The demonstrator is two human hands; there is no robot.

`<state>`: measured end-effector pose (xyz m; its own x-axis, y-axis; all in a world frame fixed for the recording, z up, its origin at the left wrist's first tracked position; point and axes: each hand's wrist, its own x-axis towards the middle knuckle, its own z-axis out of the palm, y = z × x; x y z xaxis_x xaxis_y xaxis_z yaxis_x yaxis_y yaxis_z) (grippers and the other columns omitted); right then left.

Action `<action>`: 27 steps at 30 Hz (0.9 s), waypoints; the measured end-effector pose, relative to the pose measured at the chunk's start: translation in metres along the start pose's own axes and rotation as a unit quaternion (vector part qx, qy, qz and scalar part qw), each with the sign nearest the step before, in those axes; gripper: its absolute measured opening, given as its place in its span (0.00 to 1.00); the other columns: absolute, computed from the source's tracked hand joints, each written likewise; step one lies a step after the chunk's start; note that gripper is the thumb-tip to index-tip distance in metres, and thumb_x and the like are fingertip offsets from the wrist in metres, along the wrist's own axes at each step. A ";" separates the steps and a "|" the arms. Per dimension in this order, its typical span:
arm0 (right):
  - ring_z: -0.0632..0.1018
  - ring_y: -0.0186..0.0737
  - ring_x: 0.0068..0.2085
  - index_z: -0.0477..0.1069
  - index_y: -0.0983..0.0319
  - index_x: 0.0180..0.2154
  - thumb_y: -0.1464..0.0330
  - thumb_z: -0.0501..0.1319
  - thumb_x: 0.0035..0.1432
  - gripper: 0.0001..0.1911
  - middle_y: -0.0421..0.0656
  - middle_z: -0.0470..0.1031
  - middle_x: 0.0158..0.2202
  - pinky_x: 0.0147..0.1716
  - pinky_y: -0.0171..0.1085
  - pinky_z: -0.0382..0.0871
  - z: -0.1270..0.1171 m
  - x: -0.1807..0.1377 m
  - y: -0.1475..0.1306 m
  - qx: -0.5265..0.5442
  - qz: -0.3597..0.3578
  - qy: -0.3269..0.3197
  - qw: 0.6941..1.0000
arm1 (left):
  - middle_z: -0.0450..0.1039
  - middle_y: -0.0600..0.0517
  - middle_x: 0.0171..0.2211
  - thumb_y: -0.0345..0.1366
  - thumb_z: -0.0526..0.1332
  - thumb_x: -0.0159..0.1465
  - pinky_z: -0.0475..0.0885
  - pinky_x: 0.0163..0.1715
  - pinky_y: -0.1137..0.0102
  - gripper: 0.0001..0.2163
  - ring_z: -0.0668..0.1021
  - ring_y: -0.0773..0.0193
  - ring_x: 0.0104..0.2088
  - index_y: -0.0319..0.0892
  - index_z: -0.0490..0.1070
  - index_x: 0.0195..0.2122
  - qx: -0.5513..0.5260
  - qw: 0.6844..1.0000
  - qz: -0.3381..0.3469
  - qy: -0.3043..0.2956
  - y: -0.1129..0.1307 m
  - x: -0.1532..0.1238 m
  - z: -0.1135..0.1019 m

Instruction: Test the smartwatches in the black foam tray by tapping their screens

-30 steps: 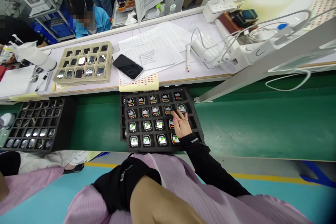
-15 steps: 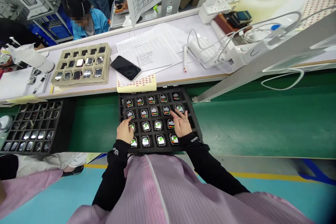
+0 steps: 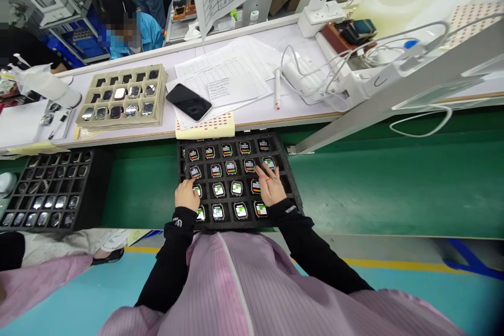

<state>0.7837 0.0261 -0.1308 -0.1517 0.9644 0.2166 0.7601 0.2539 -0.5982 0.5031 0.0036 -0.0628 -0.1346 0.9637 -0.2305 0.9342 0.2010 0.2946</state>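
A black foam tray [image 3: 205, 224] holds rows of smartwatches with lit screens, one to a compartment. Upper rows display dark screens with text and a coloured bar, such as the watch [image 3: 250, 165] beside my right fingers; lower ones show green and white blocks, like the watch [image 3: 240, 210] in the front row. My left hand [image 3: 187, 195] rests over the tray's left side, fingers bent, partly covering a watch in the left column. My right hand [image 3: 271, 185] lies over the right columns with its fingers apart, the fingertips among the watches. Neither hand has picked anything up.
On the white bench behind stand a beige tray [image 3: 160, 115] of watches, a black phone [image 3: 189, 102], papers [image 3: 236, 76] and a white marker [image 3: 277, 89]. A metal post [image 3: 354, 107] slants at right. Another black tray [image 3: 88, 189] sits at left. A person [image 3: 147, 31] sits across the bench.
Almost nothing differs. Both hands keep their places on the tray, with only a slight shift of the right fingers and of the camera view.
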 end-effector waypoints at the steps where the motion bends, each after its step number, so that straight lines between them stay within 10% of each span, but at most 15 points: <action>1: 0.62 0.52 0.64 0.66 0.67 0.59 0.69 0.38 0.67 0.27 0.50 0.73 0.54 0.63 0.65 0.45 0.001 0.000 -0.002 -0.002 0.001 -0.003 1.000 | 0.71 0.43 0.50 0.25 0.52 0.58 0.68 0.52 0.58 0.23 0.73 0.51 0.50 0.38 0.68 0.55 0.003 1.000 0.000 0.003 0.000 0.001 0.000; 27: 0.51 0.54 0.68 0.54 0.80 0.63 0.68 0.40 0.69 0.28 0.60 0.67 0.58 0.64 0.62 0.46 0.036 0.008 -0.056 -0.054 -0.069 -0.101 0.991 | 0.67 0.42 0.47 0.39 0.47 0.69 0.67 0.48 0.60 0.23 0.67 0.52 0.48 0.38 0.60 0.63 0.045 0.998 0.016 0.033 0.004 -0.010 0.019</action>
<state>0.7171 0.0220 -0.1230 -0.3749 0.9186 0.1253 0.7841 0.3863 -0.4857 0.5146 -0.0090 -0.0773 -0.1229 0.9793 -0.1605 0.9637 0.1564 0.2164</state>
